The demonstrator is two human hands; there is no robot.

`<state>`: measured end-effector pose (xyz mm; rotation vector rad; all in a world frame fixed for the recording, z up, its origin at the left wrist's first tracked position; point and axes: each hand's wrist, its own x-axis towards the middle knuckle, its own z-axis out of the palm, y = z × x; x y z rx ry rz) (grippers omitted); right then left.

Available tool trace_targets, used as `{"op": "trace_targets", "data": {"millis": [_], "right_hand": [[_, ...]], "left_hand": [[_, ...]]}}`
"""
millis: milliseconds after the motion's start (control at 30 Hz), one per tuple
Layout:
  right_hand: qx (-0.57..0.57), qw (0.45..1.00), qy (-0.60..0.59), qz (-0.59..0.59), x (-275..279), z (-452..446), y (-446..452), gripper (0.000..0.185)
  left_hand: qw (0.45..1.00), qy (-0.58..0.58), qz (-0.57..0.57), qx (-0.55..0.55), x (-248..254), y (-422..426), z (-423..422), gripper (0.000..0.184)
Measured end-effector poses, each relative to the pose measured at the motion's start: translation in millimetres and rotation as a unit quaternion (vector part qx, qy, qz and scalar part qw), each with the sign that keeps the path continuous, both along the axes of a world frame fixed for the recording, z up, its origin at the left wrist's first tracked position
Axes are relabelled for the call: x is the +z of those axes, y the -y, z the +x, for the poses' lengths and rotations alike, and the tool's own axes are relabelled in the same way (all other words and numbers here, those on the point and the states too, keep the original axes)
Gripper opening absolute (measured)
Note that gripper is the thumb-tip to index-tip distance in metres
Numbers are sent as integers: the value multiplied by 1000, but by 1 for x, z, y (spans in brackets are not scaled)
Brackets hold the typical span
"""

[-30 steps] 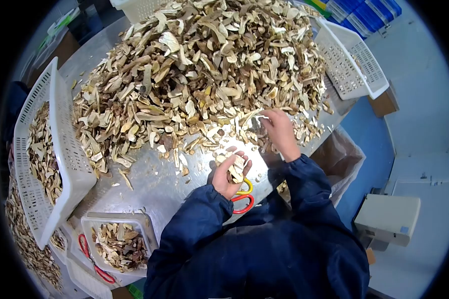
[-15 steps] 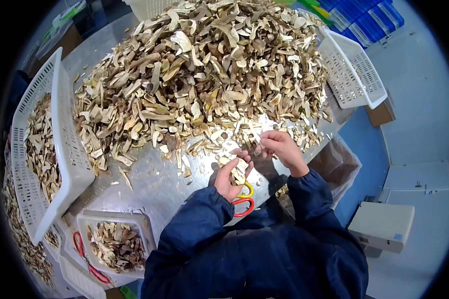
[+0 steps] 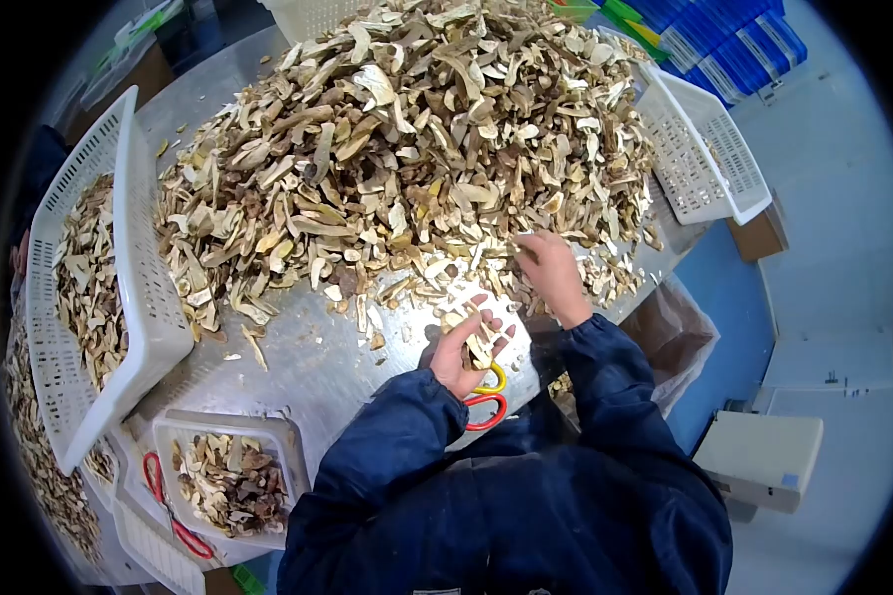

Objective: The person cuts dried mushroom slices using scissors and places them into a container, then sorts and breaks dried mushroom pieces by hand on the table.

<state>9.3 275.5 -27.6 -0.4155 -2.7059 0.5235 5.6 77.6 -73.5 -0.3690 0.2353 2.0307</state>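
A large heap of dried, sliced pieces that look like mushroom [image 3: 397, 149] covers the metal table [image 3: 308, 347]. My left hand [image 3: 461, 352] is palm up near the table's front edge, with several pale slices [image 3: 481, 342] held in it. Right below it lie scissors with one yellow and one red handle loop [image 3: 488, 397], partly hidden by the hand. At the front edge of the heap, my right hand [image 3: 552, 278] reaches down with its fingers bent together; whatever is at its fingertips is too small to make out.
Left stands a white perforated basket [image 3: 154, 297] of slices; below it, a small white tub [image 3: 293, 466] of slices and red scissors [image 3: 159, 496]. Another white basket [image 3: 739, 188] is at the right, above a lined bin [image 3: 700, 342]. Blue crates [image 3: 734, 55] stand behind.
My right hand has moved from beside my left hand up to the heap's edge. My left hand has opened its fingers somewhat and still holds slices.
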Motion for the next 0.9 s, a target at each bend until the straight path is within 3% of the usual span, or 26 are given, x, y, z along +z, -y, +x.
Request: {"op": "trace_targets", "data": {"millis": [100,133,200,267,300,400,533,633,900], "right_hand": [[22,999,30,34,-6,-2,1,9],[20,1000,24,-5,-6,0,0,7],[-10,957,47,-288,-5,10,0,7],[-18,853,69,-518,18,21,12,15],[1,822,58,-567,29,26,22,26],[26,738,35,-673,26,38,37,27],[-26,709,6,-704,25,47,52,12],[-37,708,-7,-705,13,53,59,14],[-18,787,4,-617,30,58,59,16]], "left_hand": [[1000,-14,6,9,-4,-1,1,24],[1000,-18,12,12,-6,-2,1,23],[999,-28,2,14,-5,-1,3,22],[999,-45,-29,8,3,-2,1,21],[998,-50,-24,6,1,-2,2,21],[998,-70,7,-6,-6,-4,2,21],[992,-125,0,-3,-10,-3,5,23],[986,-164,-9,-16,-1,-3,4,19],[989,-132,-55,-25,9,-2,4,13]]}}
